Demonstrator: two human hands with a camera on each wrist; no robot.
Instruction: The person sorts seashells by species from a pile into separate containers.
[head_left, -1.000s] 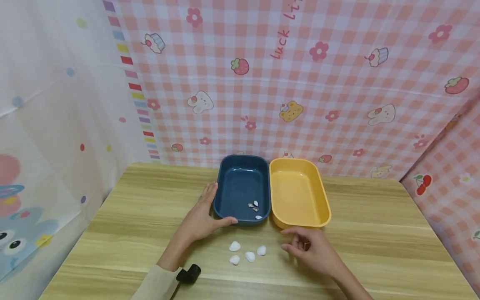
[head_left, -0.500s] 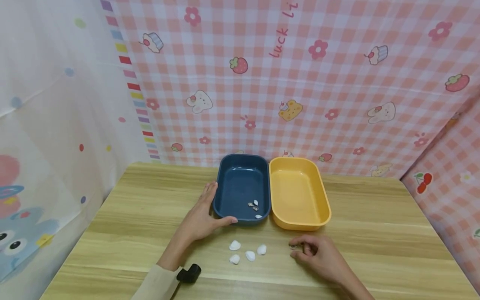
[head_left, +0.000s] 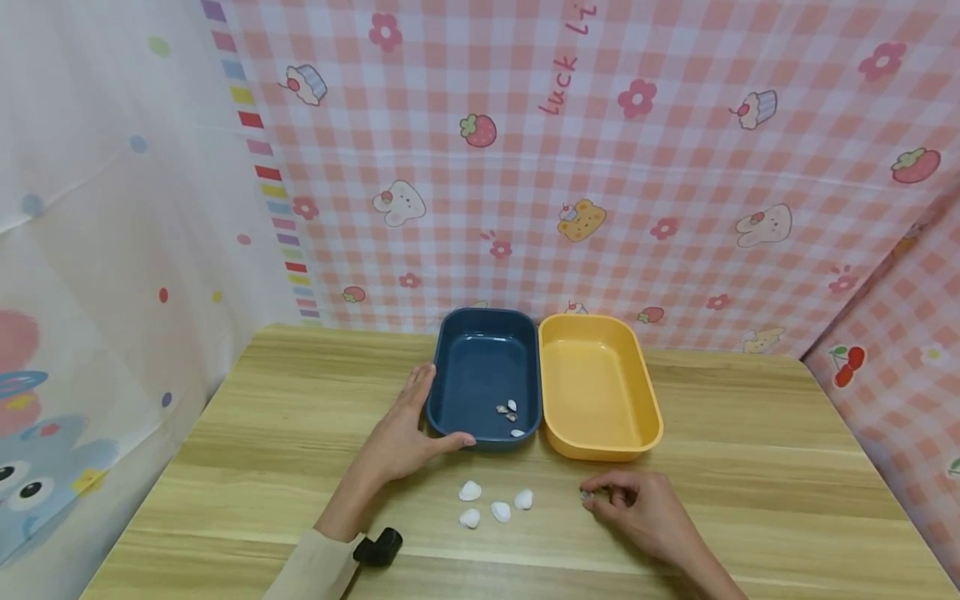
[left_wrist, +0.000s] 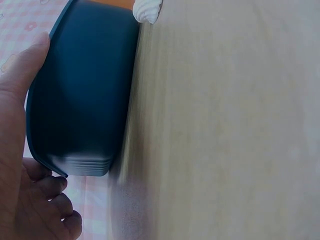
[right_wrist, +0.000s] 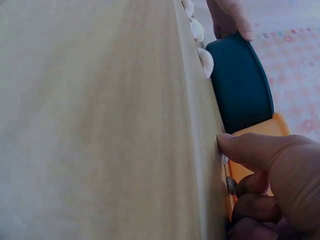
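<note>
My left hand (head_left: 397, 435) rests at the near left corner of a dark blue tray (head_left: 480, 367), fingers along its left side and thumb on the front rim. A few small shells (head_left: 512, 406) lie in this tray. In front of the yellow tray (head_left: 600, 450), my right hand (head_left: 645, 508) pinches a small shell (head_left: 586, 495) between thumb and index finger, low over the table. The right wrist view shows a pale edge under the thumb and a dark ridged shell (right_wrist: 231, 185) by the curled fingers. Several white shells (head_left: 500, 512) lie between the hands.
Both trays stand side by side near the back of the wooden table (head_left: 300, 417), before a pink checked cloth (head_left: 525, 167). A black device (head_left: 378, 547) sits at the left wrist, beside the sleeve (head_left: 315, 567).
The right hand has moved a little right and nearer the table's front, and its thumb and index finger have come together on the small shell. The left hand has kept its place.
</note>
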